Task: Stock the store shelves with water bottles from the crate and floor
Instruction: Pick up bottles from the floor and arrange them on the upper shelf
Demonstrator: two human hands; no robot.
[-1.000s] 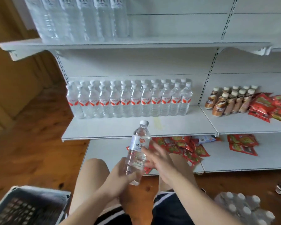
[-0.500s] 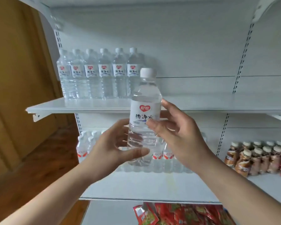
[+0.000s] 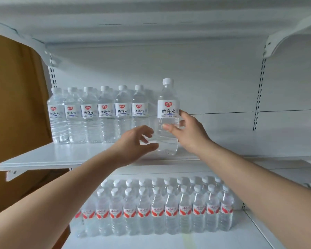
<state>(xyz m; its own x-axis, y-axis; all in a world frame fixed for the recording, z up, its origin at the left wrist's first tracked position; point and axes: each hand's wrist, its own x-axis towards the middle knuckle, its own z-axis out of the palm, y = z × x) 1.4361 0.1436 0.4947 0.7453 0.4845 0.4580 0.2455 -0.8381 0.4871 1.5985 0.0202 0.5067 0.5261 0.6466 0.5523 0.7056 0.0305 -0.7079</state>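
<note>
A clear water bottle (image 3: 167,106) with a white cap and a white label stands upright on the upper white shelf (image 3: 61,155), just right of a row of several matching bottles (image 3: 97,114). My right hand (image 3: 187,132) grips the bottle's middle with thumb in front and fingers behind. My left hand (image 3: 135,142) hovers at the bottle's lower left, fingers loosely curved, thumb tip near its base, holding nothing.
The lower shelf (image 3: 169,239) carries two rows of several water bottles with red labels (image 3: 160,209). The upper shelf stretches bare to the right of the held bottle. A shelf bracket (image 3: 276,44) and slotted upright (image 3: 258,97) stand at right. An orange-brown wall (image 3: 13,105) lies left.
Both hands lifted the bottle from lap height up to the upper shelf and stood it beside the row. My left hand has let go of it; the right still grips it.
</note>
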